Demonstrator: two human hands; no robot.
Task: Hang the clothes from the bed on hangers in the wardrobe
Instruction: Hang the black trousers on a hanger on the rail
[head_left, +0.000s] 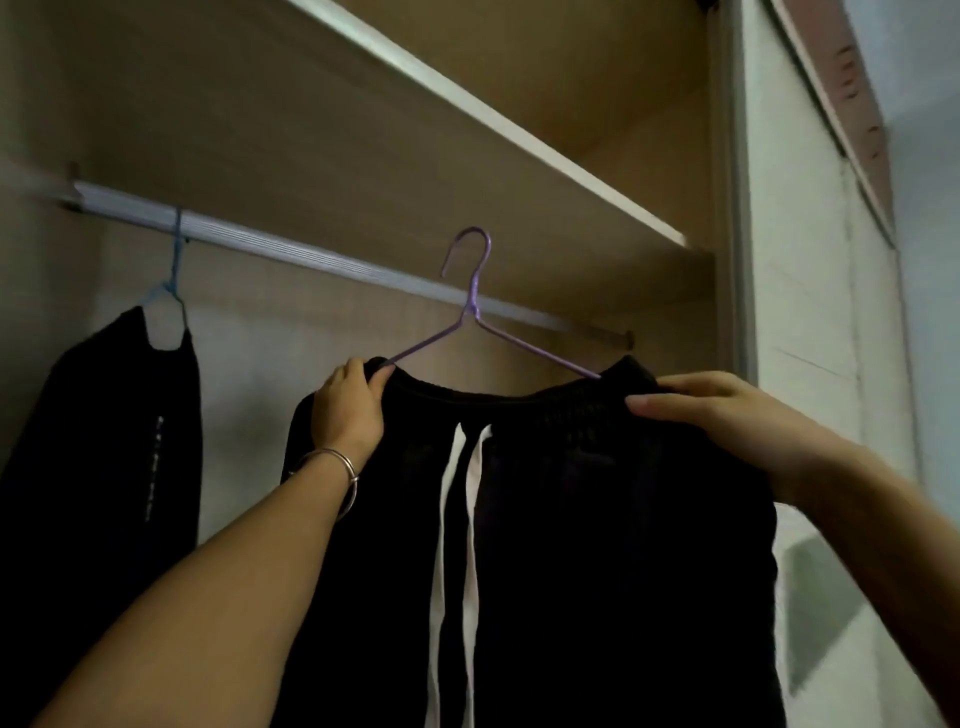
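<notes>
Both raised, left hand (348, 408) gripping trousers (571, 519) — right hand (727, 421) pinching them

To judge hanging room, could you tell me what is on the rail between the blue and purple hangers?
Nothing; the head view shows bare rail between blue hanger and purple hanger.

Left hand (349, 410) gripping; right hand (727, 418) pinching.
</notes>
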